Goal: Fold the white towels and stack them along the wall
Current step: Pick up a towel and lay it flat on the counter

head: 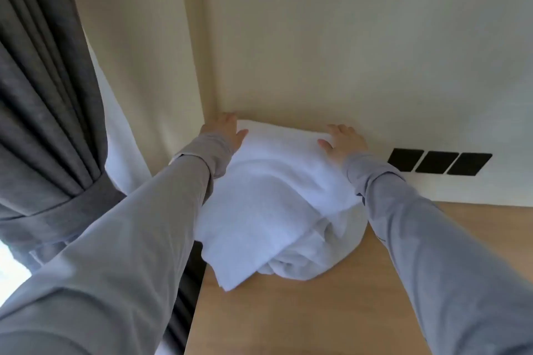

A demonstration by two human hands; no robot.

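Observation:
A pile of white towels (274, 196) lies on the wooden table (331, 311), pushed up against the cream wall (346, 52) in the corner. The top towel looks folded flat at the back, while looser folds bulge and hang toward me at the front. My left hand (226, 131) rests on the towel's far left edge with its fingers reaching toward the wall. On the far right edge lies my right hand (341, 143), fingers spread flat on the cloth. Both arms wear grey sleeves.
A grey curtain (43, 124) tied with a band hangs at the left, with a white sheer behind it. Three black wall plates (438, 162) sit low on the wall to the right of the towels. The table's left edge (199, 297) drops off beside the curtain.

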